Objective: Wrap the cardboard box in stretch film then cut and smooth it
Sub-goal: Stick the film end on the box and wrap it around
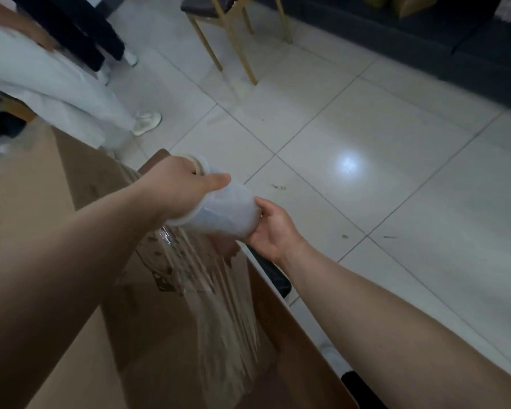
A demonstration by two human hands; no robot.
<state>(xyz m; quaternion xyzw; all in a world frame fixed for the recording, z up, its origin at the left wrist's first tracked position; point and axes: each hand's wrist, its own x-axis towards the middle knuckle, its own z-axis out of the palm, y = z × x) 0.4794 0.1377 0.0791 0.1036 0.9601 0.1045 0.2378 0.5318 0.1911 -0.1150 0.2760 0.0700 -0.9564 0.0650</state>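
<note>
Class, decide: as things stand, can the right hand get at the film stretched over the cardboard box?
Probably yes: the film lies just below the right hand, nothing between them, though it must first release the stretch film roll.

1 cardbd box (80, 178), 1 film roll (227, 211), 2 hands (177, 184) (273, 228).

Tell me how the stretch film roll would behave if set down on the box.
Probably rolls: the stretch film roll is a smooth cylinder. Likely stiff: left hand and right hand hold its ends without sag. The drawn-off film looks limp, wrinkling over the cardboard box.
</note>
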